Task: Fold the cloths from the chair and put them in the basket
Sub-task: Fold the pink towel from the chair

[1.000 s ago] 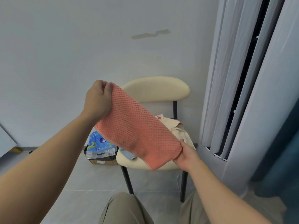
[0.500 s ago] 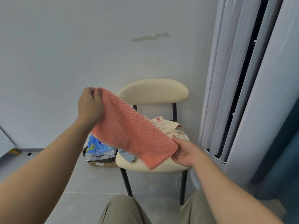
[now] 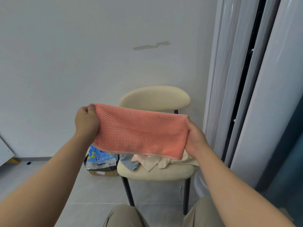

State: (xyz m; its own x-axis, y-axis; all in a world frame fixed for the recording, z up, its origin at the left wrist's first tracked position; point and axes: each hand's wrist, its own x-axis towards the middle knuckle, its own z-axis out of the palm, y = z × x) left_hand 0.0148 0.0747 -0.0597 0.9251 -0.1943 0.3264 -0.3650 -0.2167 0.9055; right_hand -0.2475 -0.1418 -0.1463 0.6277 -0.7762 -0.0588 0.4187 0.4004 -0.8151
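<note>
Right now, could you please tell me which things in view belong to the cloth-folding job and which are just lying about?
Job: orange cloth, gripped by left hand and right hand; blue cloth and cream cloth on the chair.
Lying about: blue printed bag on a cardboard box; curtain.

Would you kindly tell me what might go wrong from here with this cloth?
The left hand and right hand grip only the ends of the orange cloth; a slip might drop it onto the cloths on the chair. No basket is in view, so the fold may loosen while carrying.
</note>
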